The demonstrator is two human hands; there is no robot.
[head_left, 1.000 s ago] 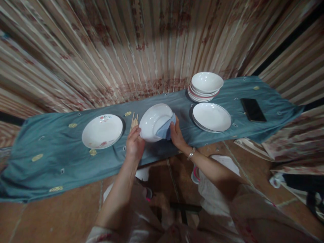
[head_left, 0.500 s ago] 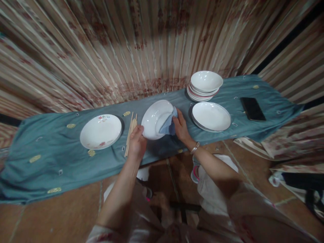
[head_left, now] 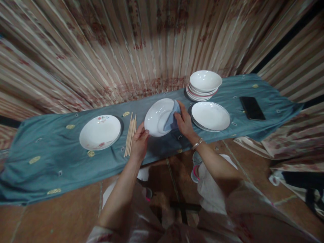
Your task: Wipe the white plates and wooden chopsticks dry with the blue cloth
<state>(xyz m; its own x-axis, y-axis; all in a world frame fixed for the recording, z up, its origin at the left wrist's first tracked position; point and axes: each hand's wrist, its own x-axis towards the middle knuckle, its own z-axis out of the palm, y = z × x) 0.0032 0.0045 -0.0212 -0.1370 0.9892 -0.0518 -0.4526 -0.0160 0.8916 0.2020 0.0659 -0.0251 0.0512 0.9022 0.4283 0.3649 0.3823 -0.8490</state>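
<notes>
Shifted toward right end of tabletop (head_left: 50,141): white dish (head_left: 155,113), probably slick, fragile, best gripped edgewise; left hand (head_left: 140,139) pinching it; right hand (head_left: 184,123), grip partly hidden, clutching soft cloth (head_left: 171,120).

The left hand (head_left: 141,139) holds a white dish (head_left: 157,113) by its near-left rim, tilted above the cloth-covered tabletop (head_left: 68,158). The right hand (head_left: 185,122), a bracelet (head_left: 197,143) at its wrist, holds a blue rag (head_left: 171,119) against the dish's right side. Chopsticks (head_left: 130,135) lie just left of the left hand, between it and a flowered plate (head_left: 100,131). To the right sit stacked bowls (head_left: 205,81), stacked plates (head_left: 211,115) nearer the person, and a black phone (head_left: 252,108). Behind hangs a curtain (head_left: 152,50).
</notes>
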